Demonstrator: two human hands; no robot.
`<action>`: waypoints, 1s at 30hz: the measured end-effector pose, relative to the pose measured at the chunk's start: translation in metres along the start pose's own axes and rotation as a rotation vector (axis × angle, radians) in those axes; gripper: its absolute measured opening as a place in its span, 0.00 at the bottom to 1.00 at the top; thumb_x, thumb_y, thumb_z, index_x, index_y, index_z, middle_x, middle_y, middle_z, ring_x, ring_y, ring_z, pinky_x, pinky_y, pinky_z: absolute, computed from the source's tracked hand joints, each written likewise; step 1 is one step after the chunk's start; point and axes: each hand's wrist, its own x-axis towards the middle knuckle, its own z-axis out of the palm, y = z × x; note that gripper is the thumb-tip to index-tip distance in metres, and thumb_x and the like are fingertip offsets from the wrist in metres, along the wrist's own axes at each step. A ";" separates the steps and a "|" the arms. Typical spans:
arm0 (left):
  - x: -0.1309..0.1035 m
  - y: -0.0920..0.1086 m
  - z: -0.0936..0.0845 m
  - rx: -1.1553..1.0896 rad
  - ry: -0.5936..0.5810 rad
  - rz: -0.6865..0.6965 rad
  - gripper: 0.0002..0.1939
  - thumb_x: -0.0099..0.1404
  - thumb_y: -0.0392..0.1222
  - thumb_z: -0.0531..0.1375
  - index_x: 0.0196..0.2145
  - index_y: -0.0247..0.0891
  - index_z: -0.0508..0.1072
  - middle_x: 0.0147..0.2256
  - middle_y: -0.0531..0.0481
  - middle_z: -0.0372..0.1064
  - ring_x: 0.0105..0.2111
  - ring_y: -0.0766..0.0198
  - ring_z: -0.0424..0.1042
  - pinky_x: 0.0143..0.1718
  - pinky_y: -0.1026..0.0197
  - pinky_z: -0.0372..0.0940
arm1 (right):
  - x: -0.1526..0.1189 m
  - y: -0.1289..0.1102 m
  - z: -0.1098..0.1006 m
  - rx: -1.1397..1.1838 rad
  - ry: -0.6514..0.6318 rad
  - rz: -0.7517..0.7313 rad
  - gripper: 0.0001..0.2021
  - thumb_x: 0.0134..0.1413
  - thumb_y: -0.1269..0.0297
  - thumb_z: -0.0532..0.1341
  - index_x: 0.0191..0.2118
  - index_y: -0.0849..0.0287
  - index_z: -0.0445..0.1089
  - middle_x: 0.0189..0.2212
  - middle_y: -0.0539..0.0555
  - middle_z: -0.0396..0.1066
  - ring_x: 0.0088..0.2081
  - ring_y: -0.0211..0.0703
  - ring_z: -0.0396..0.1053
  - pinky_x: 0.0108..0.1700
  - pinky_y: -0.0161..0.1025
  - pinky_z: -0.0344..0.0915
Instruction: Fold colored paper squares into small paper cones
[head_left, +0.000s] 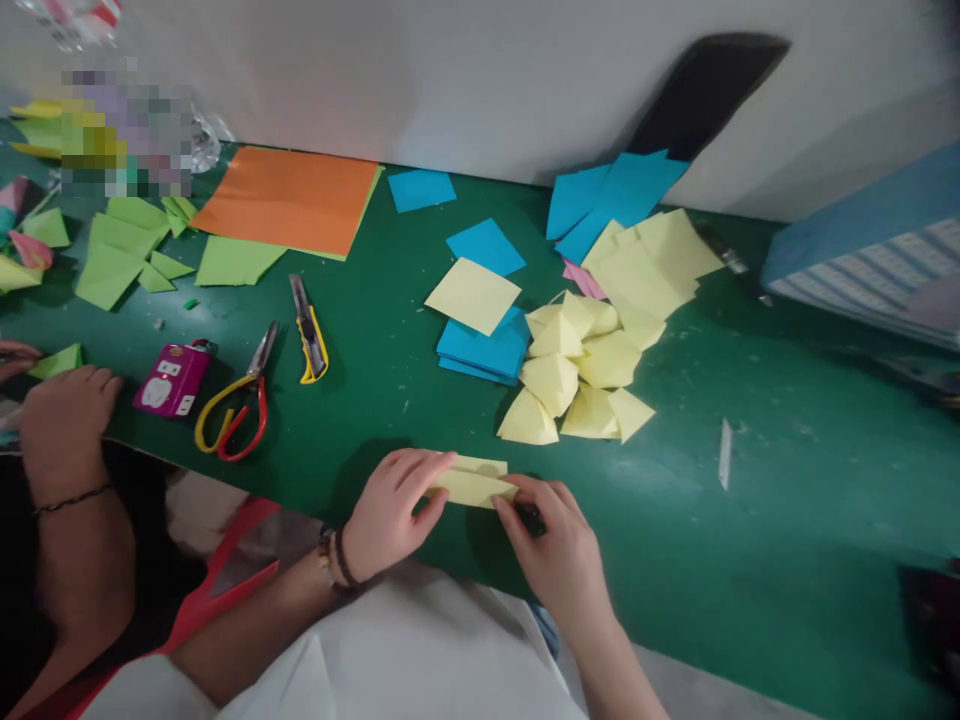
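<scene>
Between my two hands is a pale yellow sheet of paper (474,487), partly folded into a narrow strip near the table's front edge. My left hand (396,502) pinches its left end between thumb and fingers. At the right end, my right hand (546,522) grips the paper the same way. Just beyond lie several folded pale yellow paper pieces (553,384) in a cluster. A stack of blue paper (480,350) sits beside them, with a flat yellow sheet (474,295) on top. More flat yellow sheets (649,270) are fanned out behind the cluster.
Left on the green table (375,370) lie scissors (244,400), a yellow utility knife (309,335) and a purple power adapter (174,380). Orange paper (292,200) lies behind. A co-worker's hand (67,400) holds green paper at far left. A loose blade (725,453) lies right.
</scene>
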 end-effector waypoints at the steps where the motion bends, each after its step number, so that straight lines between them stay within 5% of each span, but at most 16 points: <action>1: -0.001 0.000 0.002 0.017 0.004 -0.008 0.19 0.67 0.33 0.55 0.56 0.39 0.63 0.45 0.44 0.72 0.46 0.59 0.71 0.48 0.55 0.70 | 0.000 -0.001 0.001 -0.009 -0.005 0.023 0.10 0.61 0.59 0.58 0.45 0.57 0.70 0.27 0.51 0.72 0.30 0.42 0.70 0.31 0.38 0.70; 5: -0.003 0.000 0.006 0.032 -0.020 -0.017 0.17 0.69 0.32 0.54 0.54 0.39 0.66 0.51 0.41 0.67 0.50 0.58 0.69 0.50 0.55 0.68 | 0.002 -0.005 0.004 -0.041 0.024 0.032 0.17 0.61 0.59 0.57 0.54 0.57 0.65 0.29 0.51 0.72 0.31 0.42 0.71 0.33 0.39 0.71; 14: -0.012 -0.002 -0.001 0.101 -0.003 0.009 0.12 0.67 0.32 0.56 0.48 0.40 0.71 0.55 0.40 0.62 0.44 0.59 0.68 0.46 0.53 0.66 | 0.015 -0.008 0.017 -0.270 0.111 -0.116 0.07 0.64 0.65 0.55 0.42 0.58 0.69 0.26 0.49 0.72 0.23 0.35 0.69 0.24 0.33 0.62; 17: -0.015 -0.004 -0.001 0.097 0.004 0.013 0.13 0.67 0.30 0.56 0.47 0.39 0.72 0.55 0.39 0.61 0.45 0.59 0.68 0.46 0.54 0.66 | 0.020 -0.007 0.017 -0.270 0.114 -0.204 0.06 0.64 0.66 0.56 0.41 0.58 0.69 0.29 0.51 0.74 0.27 0.37 0.71 0.29 0.34 0.65; 30: -0.018 -0.004 -0.003 0.126 -0.015 0.032 0.09 0.66 0.33 0.58 0.43 0.38 0.74 0.49 0.46 0.72 0.47 0.55 0.63 0.48 0.51 0.65 | 0.029 -0.004 0.019 -0.139 0.055 -0.272 0.05 0.60 0.70 0.59 0.38 0.59 0.73 0.32 0.52 0.75 0.32 0.38 0.73 0.37 0.34 0.69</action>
